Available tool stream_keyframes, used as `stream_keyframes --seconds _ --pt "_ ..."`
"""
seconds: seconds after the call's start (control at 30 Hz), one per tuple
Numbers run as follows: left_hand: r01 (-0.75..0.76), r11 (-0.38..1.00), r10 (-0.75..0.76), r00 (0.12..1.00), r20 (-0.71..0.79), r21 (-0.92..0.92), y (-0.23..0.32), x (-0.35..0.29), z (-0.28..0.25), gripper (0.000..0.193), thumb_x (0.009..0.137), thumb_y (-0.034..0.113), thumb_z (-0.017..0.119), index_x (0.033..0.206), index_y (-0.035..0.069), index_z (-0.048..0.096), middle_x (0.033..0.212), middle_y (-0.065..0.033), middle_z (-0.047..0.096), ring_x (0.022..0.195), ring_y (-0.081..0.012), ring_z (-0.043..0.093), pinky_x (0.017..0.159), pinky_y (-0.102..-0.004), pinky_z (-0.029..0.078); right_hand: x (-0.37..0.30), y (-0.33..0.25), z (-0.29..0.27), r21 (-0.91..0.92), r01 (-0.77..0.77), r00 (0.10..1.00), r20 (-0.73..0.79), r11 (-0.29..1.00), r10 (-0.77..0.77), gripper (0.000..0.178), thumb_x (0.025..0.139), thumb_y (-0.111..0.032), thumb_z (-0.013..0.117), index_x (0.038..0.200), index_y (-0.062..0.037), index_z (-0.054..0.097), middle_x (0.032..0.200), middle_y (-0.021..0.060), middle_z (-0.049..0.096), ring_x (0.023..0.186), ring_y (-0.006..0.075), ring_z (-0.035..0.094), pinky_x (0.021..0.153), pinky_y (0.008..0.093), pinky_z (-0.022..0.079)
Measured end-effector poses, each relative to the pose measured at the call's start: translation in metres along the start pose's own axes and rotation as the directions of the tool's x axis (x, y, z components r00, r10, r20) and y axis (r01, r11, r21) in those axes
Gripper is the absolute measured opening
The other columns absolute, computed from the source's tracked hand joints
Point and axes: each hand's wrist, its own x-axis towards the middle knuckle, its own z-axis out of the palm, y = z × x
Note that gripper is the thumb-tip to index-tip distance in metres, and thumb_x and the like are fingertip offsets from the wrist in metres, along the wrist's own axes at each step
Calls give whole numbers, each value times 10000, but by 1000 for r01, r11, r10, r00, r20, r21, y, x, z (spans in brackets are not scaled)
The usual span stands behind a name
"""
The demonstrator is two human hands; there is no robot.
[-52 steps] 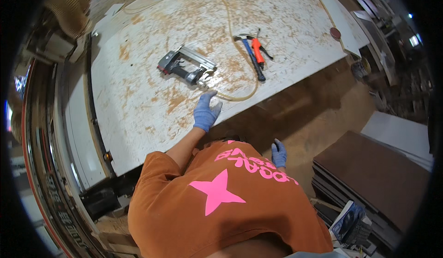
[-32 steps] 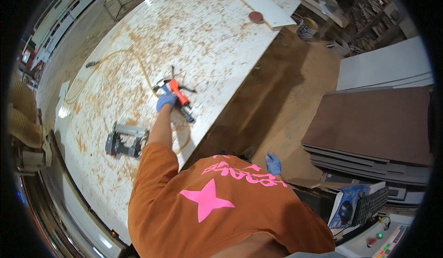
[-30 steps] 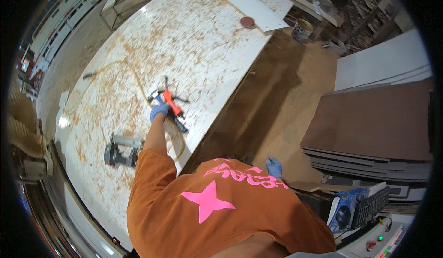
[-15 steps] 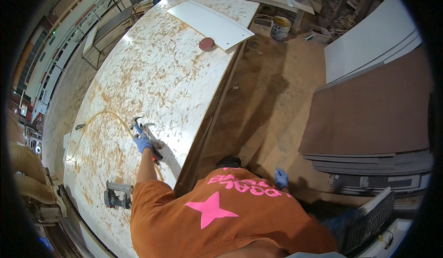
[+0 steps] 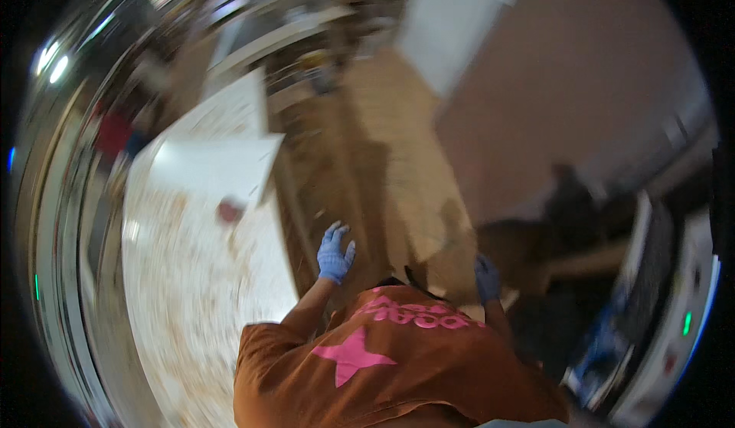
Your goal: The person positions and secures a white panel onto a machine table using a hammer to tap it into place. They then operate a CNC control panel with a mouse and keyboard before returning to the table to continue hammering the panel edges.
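White surface [image 5: 203, 298] lies L, long axis pointing fwd, w/ white board [image 5: 226, 160] & dk-red disc [image 5: 230, 211] twd far end, L hand [image 5: 334, 256] just off its R edge, grip empty, fingers part-spread, R hand [image 5: 487, 279] farther R, blurred, grip can't tell.

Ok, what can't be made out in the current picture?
In the head view:
- Right hand: blur and shadow obscure how its fingers sit.
- Reddish disc on the white table: motion blur hides its surface detail.
- Person in red: blurred, hand actions unclear.
- Table's near end: cut off by the lower edge.
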Motion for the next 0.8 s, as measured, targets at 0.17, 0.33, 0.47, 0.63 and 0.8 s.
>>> stream_keyframes --seconds 0.17,0.33,0.47,0.63,0.8 --pt "-379 913 402 769 497 -152 44 50 106 395 789 244 694 1155 135 595 1331 -158 505 1215 -343 488 995 -424 425 -53 -107 -53 -99 243 894 -363 965 -263 312 860 -39 596 1171 -23 600 1168 135 625 1039 248 609 894 329 479" --pt "-537 758 633 473 613 -369 130 73 191 400 801 256 692 1164 120 592 1336 -172 498 1210 -363 486 988 -435 428 -156 -224 -119 -567 171 541 -630 806 -557 258 841 -104 607 1073 3 641 1007 170 667 874 332 640 807 363 506" --pt "-531 647 752 326 573 -547 207 62 240 411 798 271 669 1163 99 590 1321 -179 507 1192 -359 503 978 -441 430 -203 -234 -130 -603 -44 132 -793 796 -594 284 766 -36 622 1046 2 648 953 153 662 870 325 623 813 378 489" --pt "-553 442 878 105 467 -706 298 56 288 416 761 230 704 1145 115 594 1263 -169 545 1182 -349 509 989 -425 426 -204 -243 -173 -582 -458 -81 -726 672 -683 357 722 -68 674 1075 -31 643 1095 172 621 996 343 582 920 415 443" --pt "-488 161 984 8 180 -858 420 73 328 435 748 193 726 1152 122 583 1290 -149 516 1154 -351 519 983 -434 429 -189 -242 -194 -313 -768 -113 -792 559 -600 425 701 -188 729 1100 -75 636 1198 172 560 1114 378 511 971 469 399"
